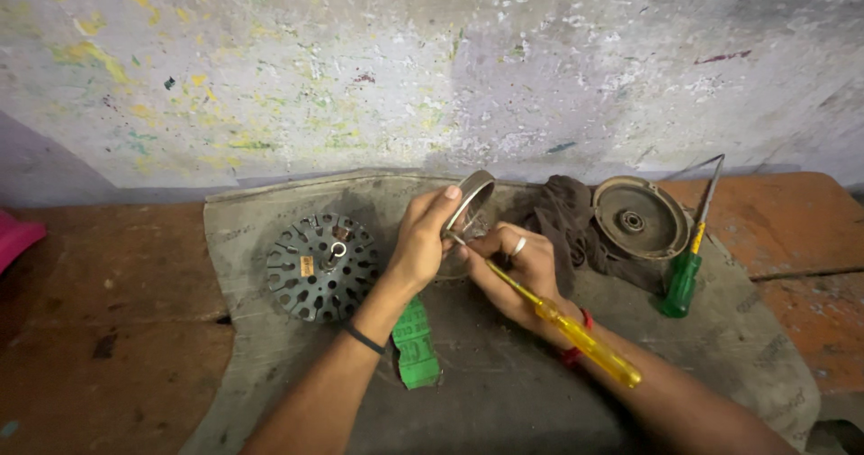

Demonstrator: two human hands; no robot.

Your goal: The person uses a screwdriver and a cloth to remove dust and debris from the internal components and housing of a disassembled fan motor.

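Centrally, left hand tilting round cover, right hand gripping screwdriver

This looks like a small repair workshop, worked at floor level; the wall behind is rough plaster, stained and flecked with yellow, green and white paint; the floor is worn, reddish and scuffed; a grey sheet of heavy card, creased and dirty, is spread over it as a work surface; on it lie motor parts, a slotted round core and a dished metal cover; a green-handled screwdriver leans on that cover; a dark, greasy rag lies bunched beside it; a green scrap of paper lies nearer the front.
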